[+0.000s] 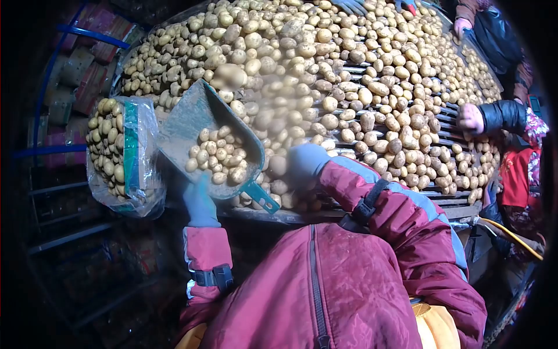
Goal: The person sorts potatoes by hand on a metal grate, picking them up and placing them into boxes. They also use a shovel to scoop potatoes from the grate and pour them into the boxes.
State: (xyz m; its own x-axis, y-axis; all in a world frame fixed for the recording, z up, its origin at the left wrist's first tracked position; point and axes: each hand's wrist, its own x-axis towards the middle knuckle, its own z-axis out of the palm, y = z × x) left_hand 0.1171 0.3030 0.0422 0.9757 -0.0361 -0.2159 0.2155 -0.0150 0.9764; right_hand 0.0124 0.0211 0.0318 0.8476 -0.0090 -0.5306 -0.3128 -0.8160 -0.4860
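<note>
A green scoop (192, 110) with several potatoes (218, 154) in it rests at the left edge of the potato-covered slatted table. My left hand (199, 198), in a light glove, is at the scoop's lower left side; its fingers are partly hidden and blurred. My right hand (308, 161), also gloved, is among the potatoes right of the scoop's green handle (261, 196), apart from it, and is smeared by motion. Left of the scoop stands a box lined with clear plastic (138, 154), filled with potatoes (107, 151).
Potatoes (401, 75) are spread over metal slats (450, 119). A co-worker's hand (469, 119) is at the right, another (462, 26) at the upper right, and a gloved hand (350, 6) at the top. Stacked crates (90, 87) and blue bars (93, 35) stand left.
</note>
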